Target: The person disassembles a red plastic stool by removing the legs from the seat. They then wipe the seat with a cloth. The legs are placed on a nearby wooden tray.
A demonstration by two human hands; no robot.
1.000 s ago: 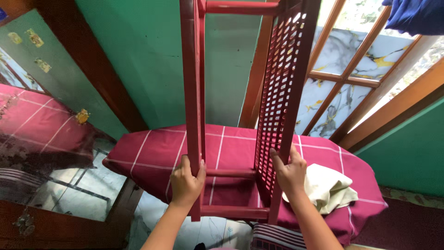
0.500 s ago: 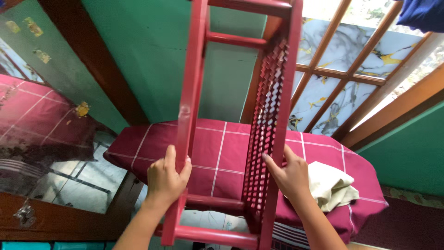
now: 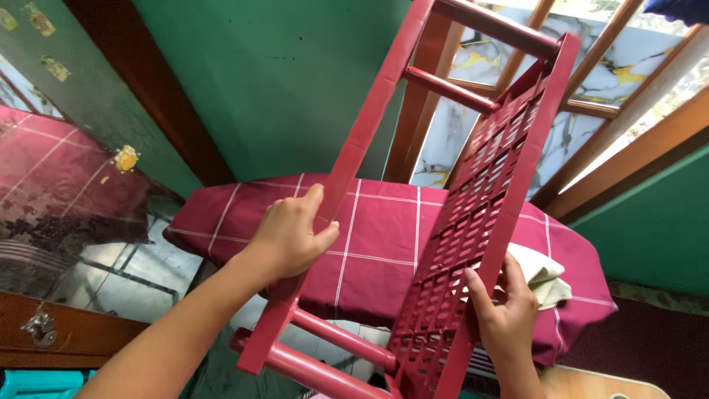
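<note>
A red plastic lattice rack (image 3: 473, 214) is held tilted by both hands.
Left hand (image 3: 292, 236) and right hand (image 3: 506, 314) fingers are wrapped around its rails, above the maroon checked padded board (image 3: 369, 244).

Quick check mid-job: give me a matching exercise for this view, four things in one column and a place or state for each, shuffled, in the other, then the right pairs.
Things:
1. left hand
2. right hand
3. cream cloth
4. red rack

Places or states:
A. lies on the checked maroon board, near its right end
B. held tilted in the air over the board, top leaning right
C. grips the plain side rail
D. holds the edge of the lattice panel

Pairs: 1-C, 2-D, 3-A, 4-B
</note>
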